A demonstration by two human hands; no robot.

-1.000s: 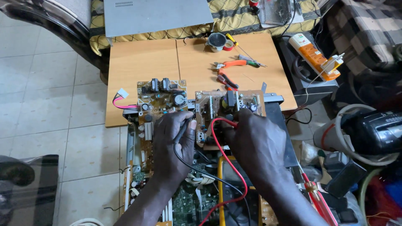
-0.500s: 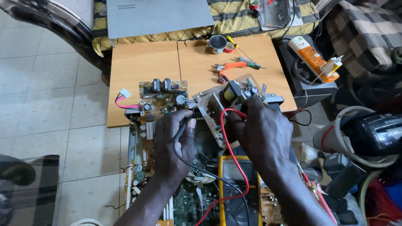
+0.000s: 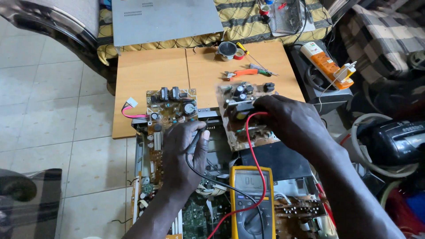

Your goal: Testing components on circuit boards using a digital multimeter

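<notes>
Head view: pale tiled floor (image 3: 53, 119), light wooden board (image 3: 150, 75) as work surface. Right hand (image 3: 290, 121) grips small tan circuit board (image 3: 241, 113), tilted, long axis running away from the camera, with red lead (image 3: 254, 146). Left hand (image 3: 183, 152) fingers closed on black probe (image 3: 195, 139). Yellow multimeter (image 3: 250, 199) below.

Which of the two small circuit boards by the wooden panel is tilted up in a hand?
The right-hand brown circuit board, gripped and tipped up by the right hand. The other brown board, with a pink wire, lies flat, unheld.

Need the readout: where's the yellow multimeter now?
Head view, bottom centre: the yellow multimeter lies on the opened chassis, between the left hand and the right forearm.
</notes>
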